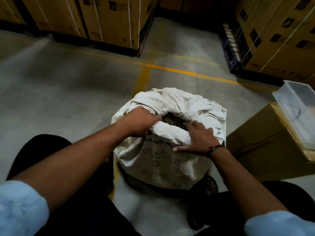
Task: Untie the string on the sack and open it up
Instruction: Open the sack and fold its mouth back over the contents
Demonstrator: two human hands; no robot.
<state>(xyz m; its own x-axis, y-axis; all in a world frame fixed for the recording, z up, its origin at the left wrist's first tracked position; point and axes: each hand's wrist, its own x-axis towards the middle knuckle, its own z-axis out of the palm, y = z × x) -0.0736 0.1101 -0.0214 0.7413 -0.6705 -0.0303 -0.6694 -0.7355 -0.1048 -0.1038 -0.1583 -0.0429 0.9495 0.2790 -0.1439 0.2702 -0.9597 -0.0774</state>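
Grip: left hand (141, 120) is curled over the near-left rim of the sack (168, 147), fingers pinching the rolled cloth; right hand (198, 140) lies spread flat on the near-right fold, pressing it down.
Why so: likely one hand pulls the mouth wider while the other steadies the sack.
Mouth: already parted — dark contents (172, 120) show between the hands.
String: not visible; I judge it already undone.
Sack's place: upright on the concrete floor (68, 99), near the person's knees.
Right: a cardboard box (265, 150) just beside the sack, with a clear plastic tray (296, 106) on top.
Far: stacked cartons (109, 19) on pallets.
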